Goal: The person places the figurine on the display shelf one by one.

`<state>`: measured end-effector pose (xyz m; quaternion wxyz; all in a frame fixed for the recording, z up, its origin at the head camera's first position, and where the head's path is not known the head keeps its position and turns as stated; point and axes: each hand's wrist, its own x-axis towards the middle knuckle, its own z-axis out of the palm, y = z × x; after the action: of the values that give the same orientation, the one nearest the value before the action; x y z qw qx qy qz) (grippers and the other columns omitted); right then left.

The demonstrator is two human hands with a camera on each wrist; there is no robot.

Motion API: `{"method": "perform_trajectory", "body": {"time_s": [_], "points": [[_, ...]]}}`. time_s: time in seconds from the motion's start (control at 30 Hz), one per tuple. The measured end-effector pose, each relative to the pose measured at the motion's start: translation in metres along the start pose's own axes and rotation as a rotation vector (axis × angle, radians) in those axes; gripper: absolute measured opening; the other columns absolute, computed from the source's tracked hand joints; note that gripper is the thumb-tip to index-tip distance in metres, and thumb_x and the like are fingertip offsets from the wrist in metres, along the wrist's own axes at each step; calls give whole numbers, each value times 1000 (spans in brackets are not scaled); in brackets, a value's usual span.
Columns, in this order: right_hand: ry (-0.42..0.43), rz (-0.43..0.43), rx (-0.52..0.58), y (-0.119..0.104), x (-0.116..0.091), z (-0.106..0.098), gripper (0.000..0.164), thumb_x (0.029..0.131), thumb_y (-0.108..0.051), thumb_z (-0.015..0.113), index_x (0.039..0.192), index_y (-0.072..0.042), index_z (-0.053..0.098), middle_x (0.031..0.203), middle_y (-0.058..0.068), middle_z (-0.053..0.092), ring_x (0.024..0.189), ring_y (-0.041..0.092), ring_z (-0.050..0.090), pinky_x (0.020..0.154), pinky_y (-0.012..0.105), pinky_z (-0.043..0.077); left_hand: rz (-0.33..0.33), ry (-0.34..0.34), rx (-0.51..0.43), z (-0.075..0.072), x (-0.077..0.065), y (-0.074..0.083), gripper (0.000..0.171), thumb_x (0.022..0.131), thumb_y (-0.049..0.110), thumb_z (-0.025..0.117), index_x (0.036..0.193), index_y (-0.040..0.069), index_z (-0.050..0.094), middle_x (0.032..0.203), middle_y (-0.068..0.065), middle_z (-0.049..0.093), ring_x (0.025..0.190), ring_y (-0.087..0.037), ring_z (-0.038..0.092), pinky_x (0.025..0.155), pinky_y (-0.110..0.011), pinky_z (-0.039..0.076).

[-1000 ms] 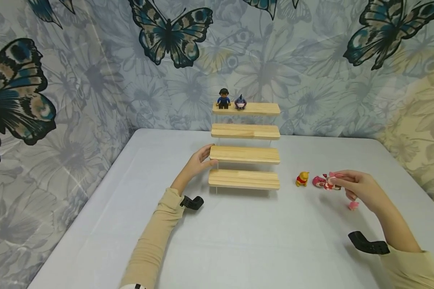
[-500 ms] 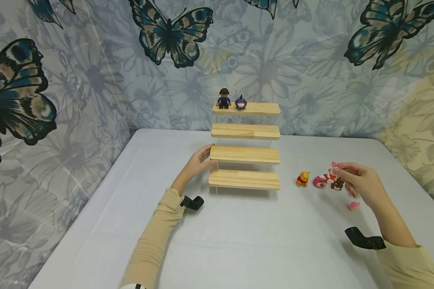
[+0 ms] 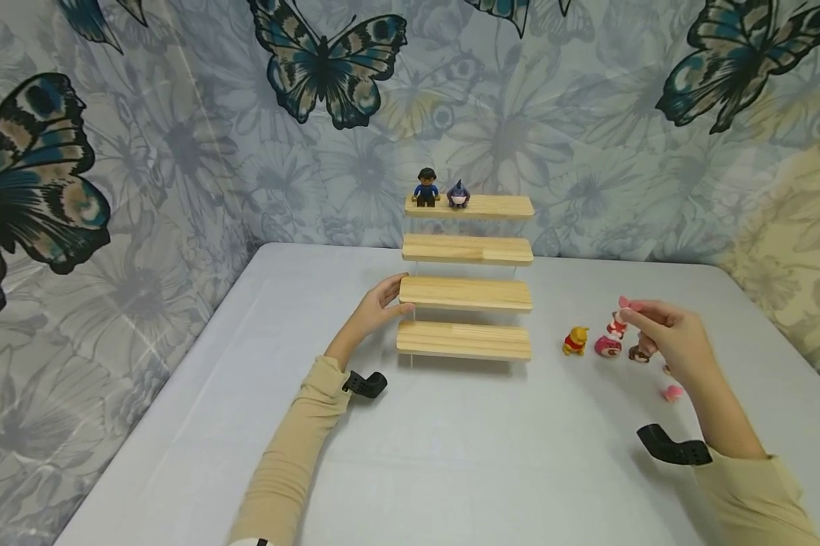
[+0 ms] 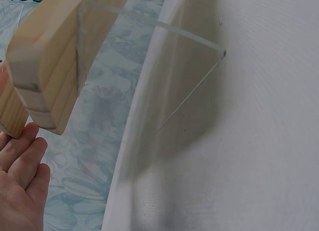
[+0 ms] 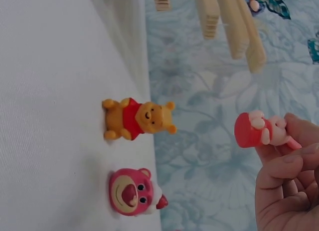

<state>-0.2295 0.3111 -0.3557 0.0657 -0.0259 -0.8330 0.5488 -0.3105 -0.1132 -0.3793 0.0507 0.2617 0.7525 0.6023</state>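
In the head view my right hand (image 3: 676,341) pinches a small pink piglet figurine (image 3: 618,322) above the table. The right wrist view shows the figurine (image 5: 261,129) with a red base between thumb and fingertips. Just below stand a yellow bear figurine in a red shirt (image 3: 575,341) and a pink bear-head figurine (image 3: 608,347). A brown figurine (image 3: 638,354) and a pink one (image 3: 672,393) lie nearer the right hand, partly hidden. My left hand (image 3: 374,309) grips the left end of a tiered wooden shelf's board (image 3: 466,294); its fingers (image 4: 25,158) touch the wood.
On the shelf's top board (image 3: 498,206) stand a dark-haired toy figure in blue (image 3: 426,188) and a purple figurine (image 3: 458,195). A white cloth covers the table (image 3: 491,455). Behind it hangs a butterfly-patterned backdrop (image 3: 505,136).
My right hand has lifted the piglet figurine slightly up and left, uncovering the brown figurine. The left hand stays at the shelf.
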Motion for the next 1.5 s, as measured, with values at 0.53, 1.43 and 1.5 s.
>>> {"method": "perform_trajectory", "body": {"time_s": [0.53, 1.43, 1.5], "points": [[-22, -42, -16, -12, 9, 14, 39, 85, -37, 60, 109, -6, 58, 61, -1, 48, 49, 15, 41, 34, 35, 29, 32, -2, 6, -1, 9, -23, 64, 86, 7, 60, 137, -7, 24, 138, -22, 29, 127, -27, 29, 103, -26, 24], [-101, -205, 37, -63, 38, 41, 37, 88, -32, 57, 110, -2, 57, 79, 2, 55, 48, 14, 38, 44, 27, 37, 20, 14, 6, -2, 4, -14, 67, 86, 12, 62, 136, -10, 24, 138, -23, 29, 127, -29, 28, 103, -27, 24], [-99, -222, 32, -67, 41, 44, 37, 88, -33, 57, 110, -3, 58, 78, 1, 55, 48, 14, 38, 44, 27, 38, 8, 7, 11, -2, 2, -4, 63, 87, 3, 59, 136, -11, 23, 137, -25, 28, 127, -31, 27, 104, -28, 23]]}}
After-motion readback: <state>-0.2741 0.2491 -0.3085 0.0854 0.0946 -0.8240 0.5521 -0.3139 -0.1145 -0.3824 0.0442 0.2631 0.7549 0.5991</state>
